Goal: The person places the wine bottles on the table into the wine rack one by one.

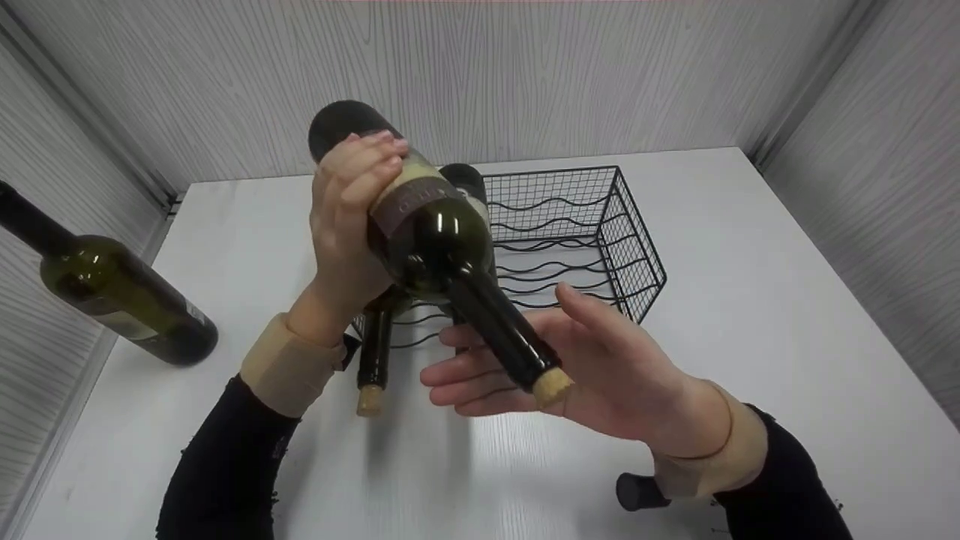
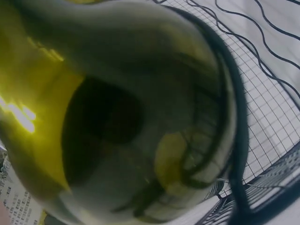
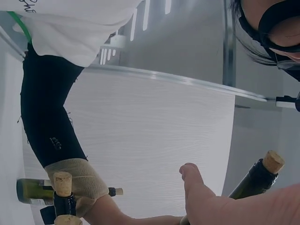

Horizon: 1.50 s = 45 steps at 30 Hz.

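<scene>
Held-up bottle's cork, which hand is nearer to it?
Right. In the head view the open right hand is just behind the cork; the left hand grips the bottle around its body, farther off.

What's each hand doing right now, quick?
Left hand: holding a tilted dark green bottle.
Right hand: open, behind that bottle's neck in the head view; touching or not, can't tell.

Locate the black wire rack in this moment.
In the head view, the black wire rack stands mid-picture on the white table, partly hidden by the bottle in the left hand, just beyond the right hand.
</scene>
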Available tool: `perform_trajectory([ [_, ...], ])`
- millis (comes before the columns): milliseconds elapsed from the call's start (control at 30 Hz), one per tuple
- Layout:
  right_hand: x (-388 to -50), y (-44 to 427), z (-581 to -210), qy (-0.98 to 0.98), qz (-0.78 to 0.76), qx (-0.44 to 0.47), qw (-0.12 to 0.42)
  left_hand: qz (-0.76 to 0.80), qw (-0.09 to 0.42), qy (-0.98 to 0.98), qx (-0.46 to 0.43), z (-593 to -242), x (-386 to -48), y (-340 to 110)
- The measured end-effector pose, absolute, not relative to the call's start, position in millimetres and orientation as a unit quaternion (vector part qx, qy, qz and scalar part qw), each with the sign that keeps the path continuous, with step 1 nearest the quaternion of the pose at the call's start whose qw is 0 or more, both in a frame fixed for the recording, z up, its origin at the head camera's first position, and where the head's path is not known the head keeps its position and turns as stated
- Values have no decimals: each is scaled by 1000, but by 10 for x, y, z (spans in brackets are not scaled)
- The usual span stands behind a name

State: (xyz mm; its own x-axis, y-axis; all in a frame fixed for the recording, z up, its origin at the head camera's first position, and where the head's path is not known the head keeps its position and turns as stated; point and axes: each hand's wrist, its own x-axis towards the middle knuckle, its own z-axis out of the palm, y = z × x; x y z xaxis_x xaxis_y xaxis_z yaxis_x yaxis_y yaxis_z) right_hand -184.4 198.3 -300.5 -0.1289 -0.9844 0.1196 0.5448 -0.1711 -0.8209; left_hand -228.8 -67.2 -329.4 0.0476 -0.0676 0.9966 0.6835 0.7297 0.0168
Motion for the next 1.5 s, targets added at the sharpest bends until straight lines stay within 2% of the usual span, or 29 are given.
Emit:
perform_trajectory([
  [500,-1737,1927,-3115,325,-716,-286,547,-215,686,-639,-274,-3441,-2263,-627],
  [867,-1701,1897,-3157,371,-729,-209,537,-163,657,-670,-304,-3509,-2287,-674],
  [1500,-1764,1882,-3227,317,-721,-191,586,-130,644,-676,-332,-3516,-2331,-664],
])
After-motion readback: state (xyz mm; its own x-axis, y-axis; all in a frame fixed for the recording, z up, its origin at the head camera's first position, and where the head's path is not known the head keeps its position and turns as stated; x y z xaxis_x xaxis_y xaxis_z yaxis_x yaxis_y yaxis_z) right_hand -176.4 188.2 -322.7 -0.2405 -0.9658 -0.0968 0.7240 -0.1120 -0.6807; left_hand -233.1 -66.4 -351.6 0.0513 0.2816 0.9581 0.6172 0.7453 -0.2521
